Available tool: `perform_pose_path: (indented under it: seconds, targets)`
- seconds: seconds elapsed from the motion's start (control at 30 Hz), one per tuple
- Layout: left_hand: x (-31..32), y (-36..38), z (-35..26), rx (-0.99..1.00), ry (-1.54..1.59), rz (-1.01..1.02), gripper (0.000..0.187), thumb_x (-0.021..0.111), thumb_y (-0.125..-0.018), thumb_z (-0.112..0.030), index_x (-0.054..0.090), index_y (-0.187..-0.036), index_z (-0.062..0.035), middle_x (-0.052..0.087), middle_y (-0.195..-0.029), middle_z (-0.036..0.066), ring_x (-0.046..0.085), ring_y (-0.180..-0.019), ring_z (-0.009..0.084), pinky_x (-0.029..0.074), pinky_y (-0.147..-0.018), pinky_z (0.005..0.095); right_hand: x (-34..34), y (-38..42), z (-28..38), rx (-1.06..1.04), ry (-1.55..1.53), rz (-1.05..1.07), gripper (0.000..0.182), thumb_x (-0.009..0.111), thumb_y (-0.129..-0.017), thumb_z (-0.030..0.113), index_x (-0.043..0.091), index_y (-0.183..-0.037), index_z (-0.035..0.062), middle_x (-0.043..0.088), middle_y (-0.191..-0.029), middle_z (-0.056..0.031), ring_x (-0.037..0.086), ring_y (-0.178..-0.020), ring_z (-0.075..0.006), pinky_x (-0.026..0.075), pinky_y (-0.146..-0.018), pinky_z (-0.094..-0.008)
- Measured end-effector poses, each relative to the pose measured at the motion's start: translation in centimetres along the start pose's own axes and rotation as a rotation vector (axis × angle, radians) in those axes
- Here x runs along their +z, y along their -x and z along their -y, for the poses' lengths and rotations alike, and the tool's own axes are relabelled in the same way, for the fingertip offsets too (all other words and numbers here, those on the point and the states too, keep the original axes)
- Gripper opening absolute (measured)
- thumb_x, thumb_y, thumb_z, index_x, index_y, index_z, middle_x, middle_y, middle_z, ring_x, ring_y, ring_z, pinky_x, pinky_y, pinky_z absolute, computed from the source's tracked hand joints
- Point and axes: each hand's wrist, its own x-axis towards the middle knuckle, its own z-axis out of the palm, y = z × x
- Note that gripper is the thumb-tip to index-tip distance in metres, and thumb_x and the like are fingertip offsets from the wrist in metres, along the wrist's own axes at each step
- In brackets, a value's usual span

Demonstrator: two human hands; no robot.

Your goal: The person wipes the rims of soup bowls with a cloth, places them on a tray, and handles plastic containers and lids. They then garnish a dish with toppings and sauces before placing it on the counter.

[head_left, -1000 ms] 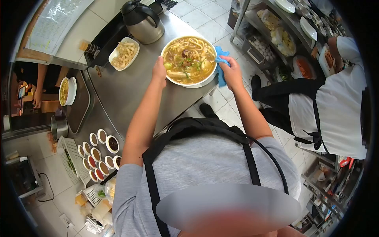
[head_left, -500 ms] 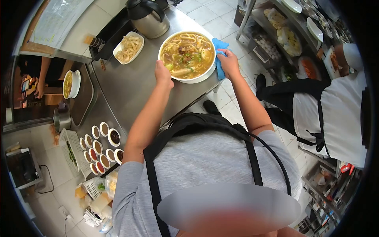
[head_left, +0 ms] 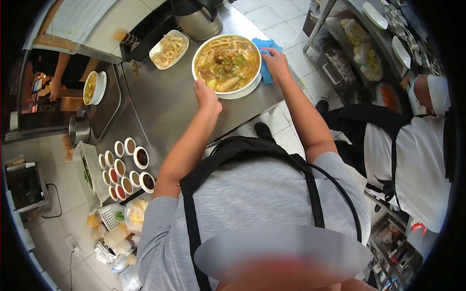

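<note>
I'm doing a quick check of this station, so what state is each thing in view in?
Large bowl: filled with noodle soup, uncovered
Left hand: gripping the bowl's side
Right hand: closed on blue cloth
Blue cloth: bunched against the bowl
Jug: upright
White dish: holding pale food pieces
Sauce cups: filled, uncovered
Metal pot: contents not visible

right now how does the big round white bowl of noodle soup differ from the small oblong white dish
The big round white bowl is circular, the small oblong white dish longer than wide. The bowl holds noodles in broth, the dish pale, dry-looking pieces. The left hand and right hand are at the bowl; neither touches the dish. Both are white and uncovered.
</note>
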Motion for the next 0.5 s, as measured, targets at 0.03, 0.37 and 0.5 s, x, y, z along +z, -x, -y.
perform_pose_path:
  seconds: [0.03,0.37,0.5]
  targets:
    - [0.3,1.4,-0.5,-0.014,0.036,-0.003,0.036,0.027,-0.084,-0.029,0.032,-0.114,-0.0107,0.039,-0.113,0.008,0.044,-0.1,0.02,0.039,-0.08,0.0358,0.4,-0.3,0.4,0.011,-0.004,0.039,0.027,0.054,-0.071,0.009,0.059,-0.096,0.0021,0.055,-0.067,-0.0031,0.047,-0.059,-0.0082,0.039,-0.055,-0.0216]
    - [-0.3,2.1,0.6,-0.024,0.064,-0.006,0.031,0.026,-0.088,-0.03,0.027,-0.114,-0.0138,0.038,-0.116,0.01,0.047,-0.099,0.0271,0.039,-0.075,0.0485,1.6,8.4,-1.5,-0.225,0.14,-0.123,0.03,0.054,-0.07,0.009,0.05,-0.098,-0.0019,0.055,-0.083,-0.0094,0.052,-0.074,-0.014,0.042,-0.067,-0.0259]
    - [-0.6,2.7,0.2,-0.029,0.013,0.04,0.036,0.029,-0.085,-0.034,0.025,-0.117,-0.0185,0.036,-0.117,0.004,0.041,-0.099,0.0193,0.037,-0.074,0.038,4.3,12.8,-2.1,0.117,-0.214,0.052,0.025,0.057,-0.068,0.006,0.049,-0.09,-0.0017,0.055,-0.086,-0.0106,0.052,-0.077,-0.0151,0.043,-0.069,-0.0266]
